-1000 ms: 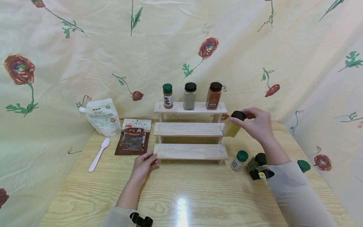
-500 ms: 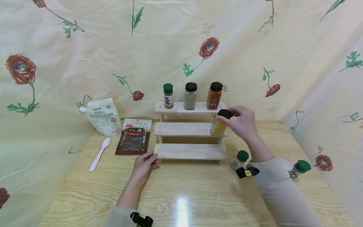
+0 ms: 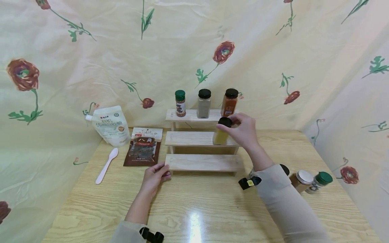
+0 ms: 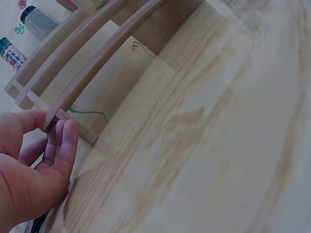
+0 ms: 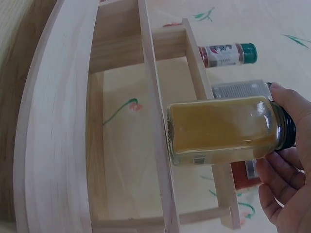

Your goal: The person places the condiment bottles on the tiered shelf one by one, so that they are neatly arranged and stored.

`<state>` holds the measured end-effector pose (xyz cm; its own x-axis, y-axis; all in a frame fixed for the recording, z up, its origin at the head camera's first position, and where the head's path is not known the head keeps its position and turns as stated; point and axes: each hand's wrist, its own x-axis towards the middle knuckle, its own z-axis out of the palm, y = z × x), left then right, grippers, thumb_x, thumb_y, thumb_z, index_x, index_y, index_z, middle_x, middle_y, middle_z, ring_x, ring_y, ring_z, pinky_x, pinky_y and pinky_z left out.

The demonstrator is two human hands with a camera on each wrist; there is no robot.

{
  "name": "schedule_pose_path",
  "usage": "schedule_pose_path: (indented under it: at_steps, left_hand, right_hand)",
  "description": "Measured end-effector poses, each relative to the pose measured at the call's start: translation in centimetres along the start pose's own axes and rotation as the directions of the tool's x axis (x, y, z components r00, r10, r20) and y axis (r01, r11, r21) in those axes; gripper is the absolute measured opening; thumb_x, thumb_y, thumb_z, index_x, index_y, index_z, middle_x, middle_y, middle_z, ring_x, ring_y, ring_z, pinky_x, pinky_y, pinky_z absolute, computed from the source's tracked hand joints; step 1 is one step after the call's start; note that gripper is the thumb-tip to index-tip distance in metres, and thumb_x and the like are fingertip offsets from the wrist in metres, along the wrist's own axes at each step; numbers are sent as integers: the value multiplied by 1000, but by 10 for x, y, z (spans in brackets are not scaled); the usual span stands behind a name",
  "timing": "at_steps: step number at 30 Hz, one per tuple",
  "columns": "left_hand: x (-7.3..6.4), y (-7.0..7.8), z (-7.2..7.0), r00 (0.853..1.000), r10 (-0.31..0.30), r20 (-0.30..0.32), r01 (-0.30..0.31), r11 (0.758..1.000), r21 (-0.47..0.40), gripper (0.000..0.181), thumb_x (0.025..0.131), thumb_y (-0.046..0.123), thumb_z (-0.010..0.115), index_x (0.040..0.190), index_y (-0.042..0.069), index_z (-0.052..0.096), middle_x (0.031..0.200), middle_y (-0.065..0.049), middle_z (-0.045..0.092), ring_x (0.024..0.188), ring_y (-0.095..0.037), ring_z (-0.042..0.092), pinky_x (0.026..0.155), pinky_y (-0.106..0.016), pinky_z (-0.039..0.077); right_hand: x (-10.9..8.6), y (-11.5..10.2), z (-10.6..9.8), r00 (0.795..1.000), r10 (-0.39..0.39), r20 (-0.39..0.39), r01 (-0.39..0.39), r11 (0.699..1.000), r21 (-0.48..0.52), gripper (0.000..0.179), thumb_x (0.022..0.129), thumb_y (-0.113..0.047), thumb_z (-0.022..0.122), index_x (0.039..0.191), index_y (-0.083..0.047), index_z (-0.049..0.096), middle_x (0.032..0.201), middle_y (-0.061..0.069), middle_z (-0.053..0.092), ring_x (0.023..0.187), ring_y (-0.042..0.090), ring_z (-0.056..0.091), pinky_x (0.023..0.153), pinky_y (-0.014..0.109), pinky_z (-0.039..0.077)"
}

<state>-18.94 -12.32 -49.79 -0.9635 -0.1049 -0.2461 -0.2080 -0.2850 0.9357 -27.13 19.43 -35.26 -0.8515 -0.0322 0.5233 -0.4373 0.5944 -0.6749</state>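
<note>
A three-step wooden spice rack [image 3: 203, 162] stands mid-table. My left hand [image 3: 153, 177] grips the left end of its lowest step; in the left wrist view the thumb lies on the board [image 4: 92, 65] and the fingers curl beneath. By its black lid, a square glass jar of yellow powder [image 3: 221, 137] is pinched in my right hand [image 3: 246, 131]. The jar is upright over the right part of the middle step, its base [image 5: 171, 133] right at the board. On the top step stand a green-capped bottle [image 3: 180, 104], a pale grey jar [image 3: 204, 104] and an orange-red jar [image 3: 230, 103].
At the right, partly behind my sleeve, stand a white-lidded jar [image 3: 302, 180], a green-capped bottle [image 3: 319, 182] and a black lid [image 3: 284, 168]. Left of the rack are a brown spice packet [image 3: 143, 147], a white spouted pouch [image 3: 110, 125] and a white spoon [image 3: 107, 165].
My right hand has carried the yellow jar leftward, from beside the rack's right end to over the middle step. My left hand has kept its grip on the lowest step.
</note>
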Motion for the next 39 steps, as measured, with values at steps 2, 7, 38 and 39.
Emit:
schedule_pose_path:
  at_steps: [2,7,38,39]
  left_hand:
    - [0,0,0,1000,-1,-2,1,1000,-3,39,98,-2,63,133,-17,54,82,-6,67,72,-13,68,69,-24,65]
    - [0,-1,0,1000,-6,-4,6,1000,2,39,98,-3,63,133,-16,54,83,-6,67,72,-12,68,70,-24,65]
    - [2,-3,-1,1000,-10,-2,10,1000,2,40,98,-2,63,134,-17,53,84,-7,67,71,-11,68,71,-25,65]
    - [2,-3,-1,1000,-7,-1,7,1000,0,40,98,-2,63,133,-17,53,84,-7,67,71,-11,68,71,-25,65]
  right_hand:
    - [1,-3,5,1000,6,3,-6,1000,-9,43,73,-28,94,98,1,74,96,12,69,80,22,64,66,21,51]
    - [6,-11,17,1000,24,13,-23,999,-29,50,73,-32,94,103,2,74,97,14,69,83,25,62,68,30,50]
    - [25,-50,81,995,-6,102,9,1000,-23,53,73,-45,91,101,-4,75,91,7,67,82,21,60,67,30,49]
    - [25,-51,83,994,-8,105,10,1000,-20,53,72,-45,91,101,-4,75,91,7,67,81,21,60,66,30,49]
